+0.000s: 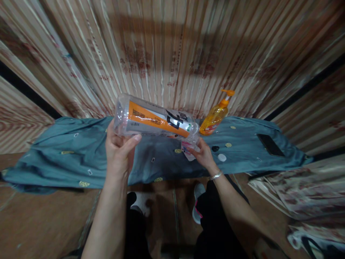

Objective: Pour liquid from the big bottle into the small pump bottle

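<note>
Two hands on clear bottle; pump bottle with amber liquid.

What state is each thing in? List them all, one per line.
Clear bottle: held sideways above the cloth, no liquid visible.
Left hand: gripping the bottle's base end.
Right hand: at its neck end, exact grip unclear.
Orange pump bottle: standing, fill level unclear.
White disc: lying flat.
Dark slab: lying flat, surface dark.
Teal cloth: spread out, wrinkled.
</note>
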{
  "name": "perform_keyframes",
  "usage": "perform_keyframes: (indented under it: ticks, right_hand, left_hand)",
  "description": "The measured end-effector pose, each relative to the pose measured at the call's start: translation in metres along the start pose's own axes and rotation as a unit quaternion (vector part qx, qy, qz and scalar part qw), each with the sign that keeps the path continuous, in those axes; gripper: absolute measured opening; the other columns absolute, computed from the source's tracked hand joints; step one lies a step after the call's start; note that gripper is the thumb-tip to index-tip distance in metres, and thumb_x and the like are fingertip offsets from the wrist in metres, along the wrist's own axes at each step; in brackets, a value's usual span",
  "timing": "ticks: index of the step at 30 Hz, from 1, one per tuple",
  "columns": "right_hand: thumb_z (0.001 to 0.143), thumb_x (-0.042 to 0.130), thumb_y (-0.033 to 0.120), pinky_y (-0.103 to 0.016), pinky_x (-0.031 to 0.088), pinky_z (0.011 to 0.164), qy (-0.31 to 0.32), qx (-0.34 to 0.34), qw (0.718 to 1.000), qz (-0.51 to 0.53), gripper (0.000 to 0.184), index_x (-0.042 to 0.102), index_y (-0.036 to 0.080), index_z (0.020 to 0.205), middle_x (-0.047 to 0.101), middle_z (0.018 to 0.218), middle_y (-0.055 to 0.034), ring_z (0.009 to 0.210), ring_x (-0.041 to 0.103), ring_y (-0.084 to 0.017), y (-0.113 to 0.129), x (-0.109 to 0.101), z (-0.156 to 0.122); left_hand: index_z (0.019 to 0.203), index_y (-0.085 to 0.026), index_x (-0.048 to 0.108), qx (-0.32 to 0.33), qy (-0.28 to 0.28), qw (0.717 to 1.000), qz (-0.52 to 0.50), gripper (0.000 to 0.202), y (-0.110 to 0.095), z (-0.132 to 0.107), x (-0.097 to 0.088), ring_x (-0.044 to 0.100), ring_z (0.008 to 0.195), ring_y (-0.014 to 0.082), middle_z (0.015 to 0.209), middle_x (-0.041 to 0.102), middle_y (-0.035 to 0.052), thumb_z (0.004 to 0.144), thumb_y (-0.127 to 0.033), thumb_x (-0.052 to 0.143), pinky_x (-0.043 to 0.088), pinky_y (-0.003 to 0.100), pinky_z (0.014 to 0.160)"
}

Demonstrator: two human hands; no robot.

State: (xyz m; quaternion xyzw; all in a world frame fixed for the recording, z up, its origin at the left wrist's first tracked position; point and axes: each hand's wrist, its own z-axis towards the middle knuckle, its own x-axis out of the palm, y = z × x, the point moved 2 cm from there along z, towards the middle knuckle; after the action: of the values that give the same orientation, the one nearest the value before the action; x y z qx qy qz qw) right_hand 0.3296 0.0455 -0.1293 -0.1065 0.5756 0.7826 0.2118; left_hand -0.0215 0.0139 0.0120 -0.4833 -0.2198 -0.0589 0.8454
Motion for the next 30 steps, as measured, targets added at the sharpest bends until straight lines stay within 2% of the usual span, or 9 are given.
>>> perform_keyframes:
  ticks: [6,13,17,22,30]
  right_hand:
    - [0.091,0.102,0.050,-0.057,0.074,0.112,-0.003,-0.001,1.000,-0.015,0.057,0.079,0.030,0.139,0.096,0.127,-0.0100,0.121,0.091,-0.041,-0.0046,-0.0013,0.0004]
    - [0.093,0.100,0.050,-0.057,0.074,0.112,0.002,-0.006,1.000,-0.008,0.058,0.079,0.031,0.143,0.095,0.130,-0.0100,0.122,0.091,-0.041,-0.0076,0.0011,0.0002]
    - [0.092,0.100,0.049,-0.059,0.074,0.113,-0.007,-0.005,1.000,-0.003,0.058,0.079,0.031,0.142,0.095,0.133,-0.0117,0.125,0.091,-0.043,-0.0052,0.0021,-0.0004]
    - [0.091,0.100,0.047,-0.057,0.075,0.109,-0.006,-0.003,1.000,-0.012,0.056,0.080,0.030,0.141,0.096,0.130,-0.0107,0.126,0.090,-0.043,0.0003,0.0006,-0.0010]
    - [0.090,0.100,0.048,-0.058,0.074,0.112,0.003,0.005,1.000,-0.009,0.058,0.078,0.031,0.141,0.095,0.128,-0.0100,0.125,0.090,-0.042,-0.0010,-0.0011,-0.0004]
  left_hand:
    - [0.115,-0.036,0.090,-0.006,-0.003,1.000,0.007,0.070,-0.0016,0.0015,-0.0024,0.088,0.133,0.0348,0.128,0.092,0.0015,0.059,-0.051,0.130,0.070,0.060,0.131]
    - [0.112,-0.035,0.088,-0.007,-0.001,1.000,0.001,0.069,-0.0028,0.0014,-0.0020,0.088,0.128,0.0334,0.130,0.092,0.0008,0.059,-0.049,0.130,0.070,0.059,0.131]
    - [0.110,-0.035,0.087,-0.004,-0.008,1.000,-0.004,0.069,-0.0026,0.0005,0.0016,0.089,0.125,0.0325,0.128,0.092,0.0012,0.058,-0.051,0.131,0.071,0.059,0.130]
    - [0.106,-0.035,0.087,0.002,-0.001,1.000,0.014,0.066,-0.0014,0.0009,-0.0001,0.089,0.125,0.0346,0.129,0.092,0.0025,0.060,-0.054,0.130,0.073,0.061,0.126]
    - [0.119,-0.036,0.088,-0.011,0.012,1.000,0.011,0.066,-0.0018,0.0011,-0.0062,0.089,0.130,0.0341,0.133,0.092,0.0023,0.067,-0.046,0.128,0.070,0.060,0.131]
